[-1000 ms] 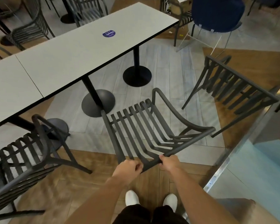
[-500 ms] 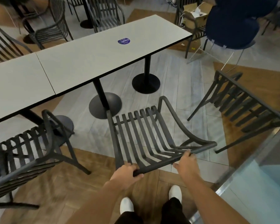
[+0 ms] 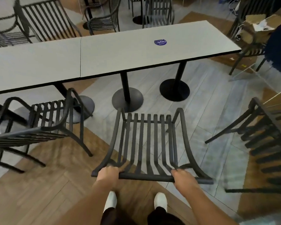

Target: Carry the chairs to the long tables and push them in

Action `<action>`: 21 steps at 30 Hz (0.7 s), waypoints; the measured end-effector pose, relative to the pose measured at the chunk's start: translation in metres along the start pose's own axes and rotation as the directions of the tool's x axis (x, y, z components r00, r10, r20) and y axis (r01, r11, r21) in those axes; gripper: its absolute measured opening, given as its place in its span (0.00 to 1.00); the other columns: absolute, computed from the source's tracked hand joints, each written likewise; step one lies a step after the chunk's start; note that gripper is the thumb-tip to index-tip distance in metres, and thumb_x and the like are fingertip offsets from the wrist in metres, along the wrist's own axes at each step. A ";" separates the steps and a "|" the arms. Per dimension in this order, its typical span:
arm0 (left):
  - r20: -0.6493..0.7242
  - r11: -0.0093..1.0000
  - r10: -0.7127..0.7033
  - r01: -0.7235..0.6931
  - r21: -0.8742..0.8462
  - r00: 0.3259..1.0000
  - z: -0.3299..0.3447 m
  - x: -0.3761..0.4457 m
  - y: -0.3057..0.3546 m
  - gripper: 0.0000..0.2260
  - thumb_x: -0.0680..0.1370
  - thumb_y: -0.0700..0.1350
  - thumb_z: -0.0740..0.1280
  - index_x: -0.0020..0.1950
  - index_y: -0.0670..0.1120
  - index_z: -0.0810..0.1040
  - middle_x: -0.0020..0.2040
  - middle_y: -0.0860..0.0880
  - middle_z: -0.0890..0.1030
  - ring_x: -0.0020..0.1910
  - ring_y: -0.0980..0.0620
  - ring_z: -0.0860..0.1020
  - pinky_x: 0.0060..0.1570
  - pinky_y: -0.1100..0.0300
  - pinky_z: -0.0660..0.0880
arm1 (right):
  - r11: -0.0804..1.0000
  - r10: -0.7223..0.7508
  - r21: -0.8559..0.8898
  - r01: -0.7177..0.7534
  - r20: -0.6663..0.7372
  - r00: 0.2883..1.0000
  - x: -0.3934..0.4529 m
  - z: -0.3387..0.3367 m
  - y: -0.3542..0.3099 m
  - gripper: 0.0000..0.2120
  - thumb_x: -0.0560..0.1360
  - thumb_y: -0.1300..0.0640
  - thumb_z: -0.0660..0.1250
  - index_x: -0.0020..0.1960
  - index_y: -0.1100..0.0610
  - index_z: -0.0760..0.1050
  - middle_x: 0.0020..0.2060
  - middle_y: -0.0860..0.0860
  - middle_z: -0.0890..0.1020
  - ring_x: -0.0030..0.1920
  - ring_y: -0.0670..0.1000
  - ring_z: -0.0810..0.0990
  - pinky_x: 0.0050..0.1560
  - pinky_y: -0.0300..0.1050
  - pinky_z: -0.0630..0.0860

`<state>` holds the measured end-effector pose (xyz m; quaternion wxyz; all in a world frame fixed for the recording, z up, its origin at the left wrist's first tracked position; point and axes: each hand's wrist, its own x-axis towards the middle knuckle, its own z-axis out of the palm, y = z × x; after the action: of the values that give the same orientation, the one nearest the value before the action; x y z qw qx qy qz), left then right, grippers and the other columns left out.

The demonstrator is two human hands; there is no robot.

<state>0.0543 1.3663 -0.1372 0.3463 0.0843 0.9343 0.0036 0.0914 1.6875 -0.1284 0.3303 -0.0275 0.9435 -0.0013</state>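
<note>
Both the left hand (image 3: 107, 174) and right hand (image 3: 183, 177) grasp the top rail of the black slatted metal armchair (image 3: 146, 143), squared up just short of the long grey laminate table (image 3: 113, 54), so the push-in seemingly comes next, straight between pedestal bases over grey-and-wood flooring (image 3: 209, 114).

The room is dim and evenly lit, with no glare; the desk (image 3: 113, 57) top reads flat grey; soft shadows pool round the pedestal bases (image 3: 127, 99); motion blur smears the chairs at left (image 3: 39, 125) and right (image 3: 264, 140); the wide lens bends lines near the edges.
</note>
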 end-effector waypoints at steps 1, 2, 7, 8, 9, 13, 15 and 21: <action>-0.005 1.000 -0.020 0.020 -0.007 1.000 0.001 -0.001 0.002 0.25 0.82 0.43 0.60 0.76 0.65 0.70 0.67 0.52 0.80 0.63 0.47 0.80 0.59 0.53 0.79 | 1.000 -0.027 -0.016 0.027 0.013 1.000 0.002 -0.001 0.003 0.14 0.81 0.62 0.60 0.65 0.55 0.73 0.61 0.54 0.78 0.62 0.57 0.78 0.59 0.51 0.74; -0.007 0.999 -0.032 0.032 -0.014 0.999 0.002 -0.002 0.004 0.25 0.82 0.43 0.61 0.76 0.65 0.71 0.67 0.52 0.80 0.63 0.48 0.79 0.59 0.54 0.78 | 0.998 -0.046 -0.031 0.046 0.018 0.999 0.003 -0.002 0.005 0.14 0.80 0.63 0.60 0.64 0.54 0.74 0.60 0.54 0.78 0.61 0.57 0.79 0.58 0.51 0.75; -0.025 0.993 -0.096 0.094 -0.072 0.995 0.007 -0.006 0.017 0.26 0.83 0.41 0.61 0.76 0.66 0.70 0.68 0.52 0.79 0.64 0.48 0.79 0.60 0.54 0.78 | 0.995 -0.077 -0.069 0.077 -0.003 0.997 0.016 -0.011 0.016 0.14 0.79 0.66 0.59 0.62 0.55 0.74 0.57 0.54 0.81 0.58 0.58 0.81 0.55 0.53 0.76; -0.023 0.989 -0.114 0.111 -0.095 0.993 0.006 -0.005 0.019 0.26 0.83 0.40 0.61 0.76 0.66 0.70 0.68 0.52 0.79 0.63 0.48 0.80 0.60 0.54 0.78 | 0.993 -0.086 -0.079 0.085 -0.008 0.996 0.021 -0.016 0.018 0.12 0.80 0.65 0.59 0.61 0.55 0.74 0.56 0.54 0.81 0.58 0.57 0.81 0.55 0.52 0.77; -0.025 0.986 -0.131 0.127 -0.112 0.991 0.006 -0.004 0.021 0.26 0.83 0.40 0.61 0.75 0.66 0.71 0.67 0.52 0.80 0.63 0.48 0.80 0.60 0.53 0.78 | 0.992 -0.093 -0.091 0.092 -0.012 0.996 0.027 -0.022 0.019 0.11 0.81 0.63 0.60 0.61 0.55 0.75 0.56 0.54 0.82 0.58 0.57 0.82 0.55 0.52 0.77; -0.013 0.969 -0.198 0.194 -0.152 0.980 0.005 -0.004 0.025 0.25 0.82 0.39 0.62 0.74 0.63 0.73 0.64 0.52 0.81 0.60 0.48 0.81 0.59 0.52 0.79 | 0.984 -0.102 -0.142 0.105 0.025 0.994 0.050 -0.047 0.018 0.12 0.81 0.64 0.60 0.62 0.57 0.76 0.58 0.55 0.81 0.60 0.58 0.81 0.58 0.52 0.76; -0.005 0.960 -0.234 0.230 -0.160 0.972 0.005 -0.001 0.025 0.24 0.82 0.39 0.60 0.73 0.60 0.74 0.63 0.51 0.81 0.59 0.48 0.81 0.59 0.53 0.79 | 0.981 -0.108 -0.162 0.111 0.026 0.994 0.060 -0.054 0.016 0.13 0.81 0.63 0.60 0.63 0.57 0.77 0.58 0.55 0.81 0.60 0.58 0.81 0.58 0.52 0.77; -0.042 0.959 -0.253 0.245 -0.144 0.966 -0.006 0.016 0.016 0.26 0.83 0.36 0.58 0.77 0.59 0.71 0.65 0.50 0.81 0.63 0.47 0.80 0.65 0.53 0.73 | 0.965 -0.124 -0.231 0.126 0.026 0.992 0.088 -0.074 0.007 0.13 0.81 0.64 0.61 0.63 0.57 0.77 0.59 0.56 0.81 0.61 0.58 0.81 0.59 0.52 0.77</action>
<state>0.0408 1.3849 -0.1424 0.3209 -0.0582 0.9449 0.0267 -0.0240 1.6885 -0.1252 0.3295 -0.1254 0.9316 0.0885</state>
